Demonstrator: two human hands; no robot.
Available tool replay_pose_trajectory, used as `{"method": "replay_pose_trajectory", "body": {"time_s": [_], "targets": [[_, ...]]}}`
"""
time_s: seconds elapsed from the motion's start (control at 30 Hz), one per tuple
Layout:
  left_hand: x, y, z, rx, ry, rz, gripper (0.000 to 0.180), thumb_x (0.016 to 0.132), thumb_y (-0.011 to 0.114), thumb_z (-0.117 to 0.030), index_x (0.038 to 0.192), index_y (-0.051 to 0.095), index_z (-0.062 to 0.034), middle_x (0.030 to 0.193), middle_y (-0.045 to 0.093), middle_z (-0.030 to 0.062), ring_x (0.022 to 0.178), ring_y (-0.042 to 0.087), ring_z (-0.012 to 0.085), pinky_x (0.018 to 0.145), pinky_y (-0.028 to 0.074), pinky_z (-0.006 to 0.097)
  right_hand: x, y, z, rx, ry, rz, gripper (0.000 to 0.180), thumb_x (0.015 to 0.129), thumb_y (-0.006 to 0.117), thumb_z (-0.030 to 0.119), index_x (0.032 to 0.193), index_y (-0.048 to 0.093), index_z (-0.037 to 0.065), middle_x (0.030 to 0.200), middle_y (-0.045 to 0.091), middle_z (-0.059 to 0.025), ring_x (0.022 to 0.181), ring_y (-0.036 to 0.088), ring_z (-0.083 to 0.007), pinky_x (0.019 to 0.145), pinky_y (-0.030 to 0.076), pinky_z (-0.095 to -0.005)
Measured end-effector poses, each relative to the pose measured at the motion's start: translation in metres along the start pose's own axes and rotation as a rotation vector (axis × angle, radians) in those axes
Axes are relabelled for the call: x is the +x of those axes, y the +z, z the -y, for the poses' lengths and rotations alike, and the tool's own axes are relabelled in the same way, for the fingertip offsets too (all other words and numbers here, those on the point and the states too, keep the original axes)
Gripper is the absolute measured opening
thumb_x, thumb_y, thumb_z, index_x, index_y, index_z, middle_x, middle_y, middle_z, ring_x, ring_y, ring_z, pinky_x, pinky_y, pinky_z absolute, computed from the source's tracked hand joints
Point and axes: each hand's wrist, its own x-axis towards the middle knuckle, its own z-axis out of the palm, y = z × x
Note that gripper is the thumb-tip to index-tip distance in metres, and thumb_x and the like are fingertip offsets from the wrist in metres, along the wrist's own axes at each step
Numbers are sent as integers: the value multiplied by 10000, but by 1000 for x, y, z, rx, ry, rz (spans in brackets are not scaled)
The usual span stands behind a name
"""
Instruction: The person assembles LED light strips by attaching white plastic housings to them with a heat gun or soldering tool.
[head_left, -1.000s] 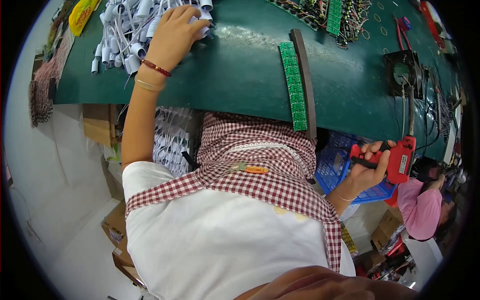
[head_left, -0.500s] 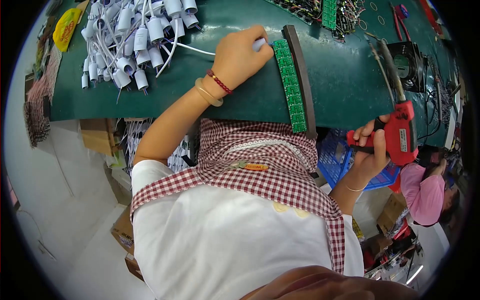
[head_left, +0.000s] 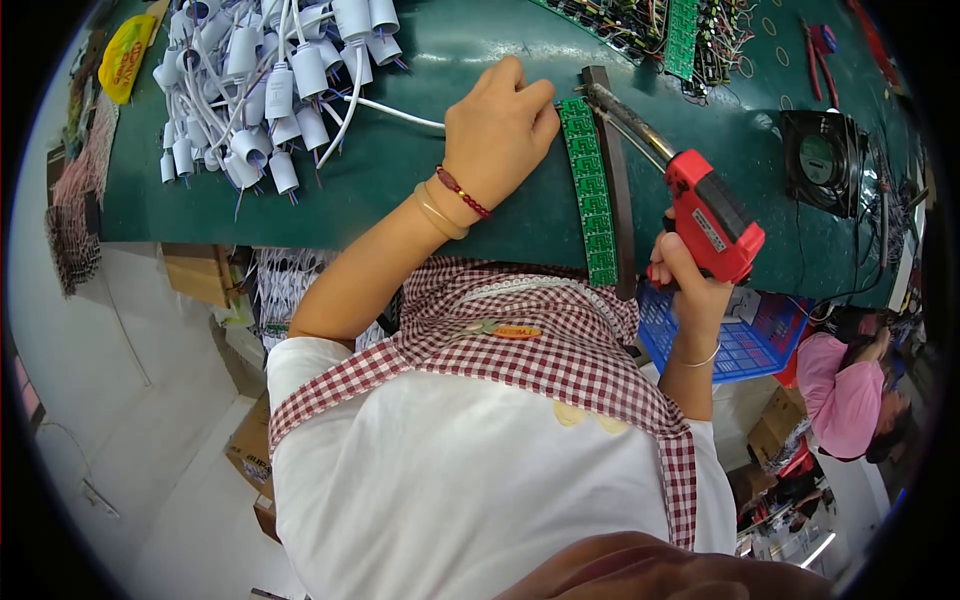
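My right hand (head_left: 692,275) is wrapped round the handle of a red soldering gun (head_left: 708,210). Its metal tip reaches the far end of a strip of green circuit boards (head_left: 590,195), which lies along a dark brown bar (head_left: 617,200) at the table's front edge. Beside that same end, my left hand (head_left: 500,125) is closed with fingers bent. A white cable (head_left: 400,114) runs into it from the left; the cable's end is hidden by the fingers. To the left lies a heap of white cylindrical plastic housings (head_left: 278,92) with white cables and thin coloured wire ends.
Wired circuit boards (head_left: 682,40) lie at the back. A black fan (head_left: 822,160) and red-handled pliers (head_left: 820,65) are on the right of the green table (head_left: 720,130). A yellow bag (head_left: 122,60) is far left. Below the edge stands a blue basket (head_left: 745,345); a person in pink (head_left: 840,395) sits beyond.
My right hand has brought the soldering gun leftward and away from me, so its tip now meets the board strip's far end. The white housing seen in my left hand is now hidden.
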Motion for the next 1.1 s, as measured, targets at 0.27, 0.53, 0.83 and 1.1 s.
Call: {"method": "replay_pose_trajectory", "body": {"time_s": [0.27, 0.53, 0.83, 1.1], "targets": [[-3, -1, 5, -31, -3, -19, 52, 748, 605, -148, 744, 624, -100, 732, 498, 57, 713, 547, 242, 543, 452, 377, -10, 4, -5, -121, -2, -40, 268, 805, 646, 15, 1054, 570, -46, 671, 587, -68, 512, 495, -76, 479, 401, -210], [1, -8, 8, -60, -43, 129, 77, 746, 596, -158, 737, 627, -89, 728, 510, 73, 747, 545, 265, 609, 458, 385, -14, 3, -8, -161, 11, -36, 245, 820, 649, 34, 1035, 556, -36, 675, 578, -66, 518, 486, -77, 482, 398, -215], [6, -9, 6, -27, -24, 162, 119, 757, 573, -173, 726, 635, -76, 738, 524, 84, 765, 558, 287, 627, 462, 412, -14, -1, -18, -241, -58, -9, 131, 822, 646, 26, 922, 579, -24, 669, 573, -53, 516, 488, -80, 486, 407, -219], [9, -10, 7, 36, -36, 222, 150, 762, 567, -187, 739, 659, -72, 774, 572, 90, 791, 587, 304, 660, 483, 418, -16, -3, -19, -345, -200, -36, 214, 808, 667, 20, 1001, 593, -36, 697, 599, -49, 549, 521, -83, 505, 420, -217]]}}
